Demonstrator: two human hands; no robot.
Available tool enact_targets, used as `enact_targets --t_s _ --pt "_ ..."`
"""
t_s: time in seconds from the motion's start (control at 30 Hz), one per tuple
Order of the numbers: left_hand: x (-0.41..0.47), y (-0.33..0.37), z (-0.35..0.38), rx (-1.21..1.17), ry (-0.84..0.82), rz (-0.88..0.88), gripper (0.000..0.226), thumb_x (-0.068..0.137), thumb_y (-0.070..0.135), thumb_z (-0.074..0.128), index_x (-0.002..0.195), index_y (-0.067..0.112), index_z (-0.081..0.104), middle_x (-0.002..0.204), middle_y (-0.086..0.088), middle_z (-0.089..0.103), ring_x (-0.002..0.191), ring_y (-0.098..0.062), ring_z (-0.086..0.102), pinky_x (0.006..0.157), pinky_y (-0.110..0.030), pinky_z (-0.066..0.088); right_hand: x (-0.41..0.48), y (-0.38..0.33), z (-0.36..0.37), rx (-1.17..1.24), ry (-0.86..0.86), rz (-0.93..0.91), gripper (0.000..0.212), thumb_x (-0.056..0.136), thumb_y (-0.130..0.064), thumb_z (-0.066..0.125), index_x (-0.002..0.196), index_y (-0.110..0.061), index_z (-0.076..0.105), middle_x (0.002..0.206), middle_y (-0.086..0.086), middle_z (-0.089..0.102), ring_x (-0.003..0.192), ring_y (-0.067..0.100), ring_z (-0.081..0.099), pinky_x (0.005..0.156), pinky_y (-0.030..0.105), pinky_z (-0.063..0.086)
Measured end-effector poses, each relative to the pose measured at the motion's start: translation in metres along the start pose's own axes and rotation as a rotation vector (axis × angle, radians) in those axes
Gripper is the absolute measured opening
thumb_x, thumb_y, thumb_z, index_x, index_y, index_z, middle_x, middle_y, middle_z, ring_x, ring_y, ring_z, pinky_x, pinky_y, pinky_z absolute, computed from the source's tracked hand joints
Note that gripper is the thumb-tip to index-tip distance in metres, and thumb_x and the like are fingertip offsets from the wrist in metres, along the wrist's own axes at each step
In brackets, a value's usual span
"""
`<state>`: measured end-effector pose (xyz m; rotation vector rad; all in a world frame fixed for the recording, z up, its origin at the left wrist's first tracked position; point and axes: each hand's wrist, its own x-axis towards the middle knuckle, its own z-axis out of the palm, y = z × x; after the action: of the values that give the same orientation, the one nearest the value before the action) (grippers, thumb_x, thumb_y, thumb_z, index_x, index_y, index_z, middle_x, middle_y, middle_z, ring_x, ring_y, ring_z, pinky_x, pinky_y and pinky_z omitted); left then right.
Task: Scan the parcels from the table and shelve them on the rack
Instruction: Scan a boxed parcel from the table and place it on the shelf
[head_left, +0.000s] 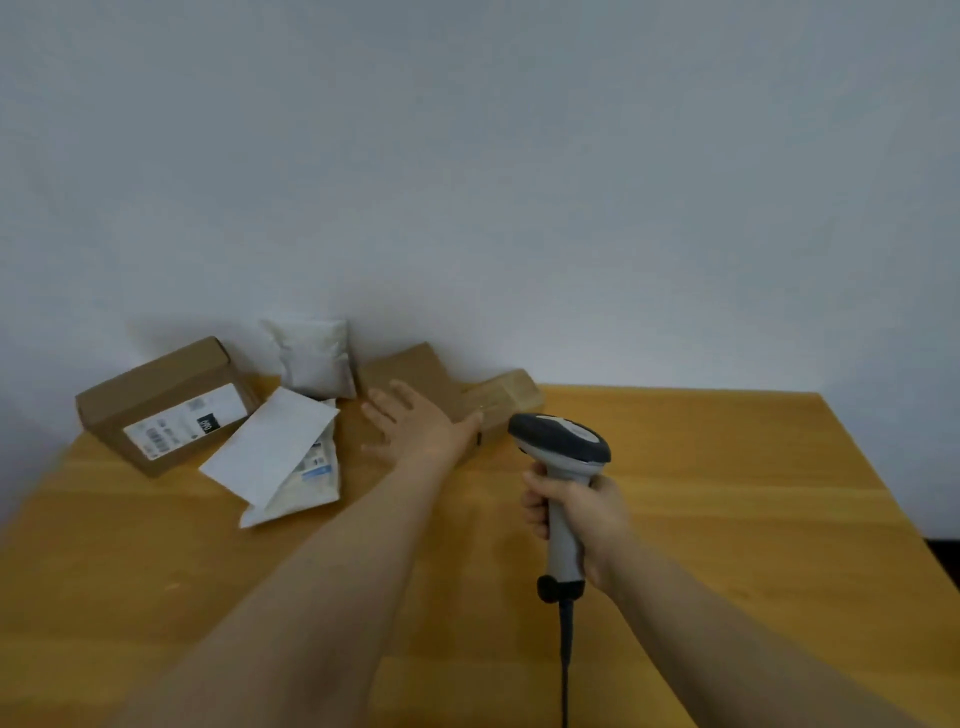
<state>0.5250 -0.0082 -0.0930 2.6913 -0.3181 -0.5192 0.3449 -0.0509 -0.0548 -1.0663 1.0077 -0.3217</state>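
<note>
Head view: our left grip (415, 423) reaches, fingers spread, over a flat brown parcel (410, 370) by the wall at the back of the worktop (727, 493). The right grip (571, 512) is curled round the scanner (563, 447). A nudge could topple the leaning envelope (270, 447). Whether the left grip touches the parcel is unclear. The parcel's label is unseen, and the rack lies out of view.

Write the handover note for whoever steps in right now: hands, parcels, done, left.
Left hand: open, fingers spread over the plain brown box.
Right hand: grips the scanner, aimed toward the boxes.
Parcels: labelled box, white mailers, white bag, small box, all on the table by the wall.
Done: none shelved in view; rack out of sight.
Left: scan and shelve each.
</note>
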Motion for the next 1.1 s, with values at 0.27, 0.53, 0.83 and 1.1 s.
enact_targets --t_s 0.27,0.53,0.83,1.1 --pt "0.052 0.026 0.027 -0.103 -0.098 -0.293 0.151 0.054 0.072 0.075 0.146 0.007 -0.026 0.152 -0.023 -0.029 0.143 -0.037 -0.022 0.114 -0.057 0.007 0.044 0.006 -0.002 -0.004 -0.004 0.093 0.008 0.084 -0.003 0.07 0.083 -0.001 0.062 0.062 0.008 0.061 0.049 0.017 0.056 0.047 0.026 0.046" --pt "0.018 -0.035 0.003 -0.584 -0.217 -0.383 0.14 0.055 0.056 0.083 0.147 0.035 -0.021 0.151 -0.019 0.014 0.13 -0.044 0.031 0.101 -0.057 0.039 0.031 0.004 -0.018 -0.014 -0.02 0.056 0.011 0.08 -0.006 0.075 0.085 -0.002 0.066 0.066 0.01 0.066 0.056 0.02 0.061 0.054 0.03 0.05" --pt "-0.155 -0.094 -0.01 -1.303 -0.706 -0.23 0.088 0.035 0.036 0.084 0.118 0.016 0.064 0.112 -0.018 0.068 0.102 -0.036 0.062 0.084 -0.047 0.05 -0.029 0.026 -0.057 -0.048 -0.079 0.085 0.032 0.079 -0.02 0.079 0.102 -0.004 0.065 0.092 0.014 0.069 0.082 0.027 0.065 0.064 0.036 0.054" --pt "-0.276 -0.121 0.017 -1.559 -0.686 -0.221 0.058 0.059 0.03 0.066 0.113 0.01 0.064 0.107 -0.02 0.065 0.101 -0.036 0.058 0.088 -0.048 0.049 -0.1 0.059 -0.105 -0.093 -0.22 0.095 0.034 0.07 -0.012 0.083 0.1 -0.007 0.069 0.086 0.007 0.073 0.083 0.029 0.067 0.059 0.035 0.052"
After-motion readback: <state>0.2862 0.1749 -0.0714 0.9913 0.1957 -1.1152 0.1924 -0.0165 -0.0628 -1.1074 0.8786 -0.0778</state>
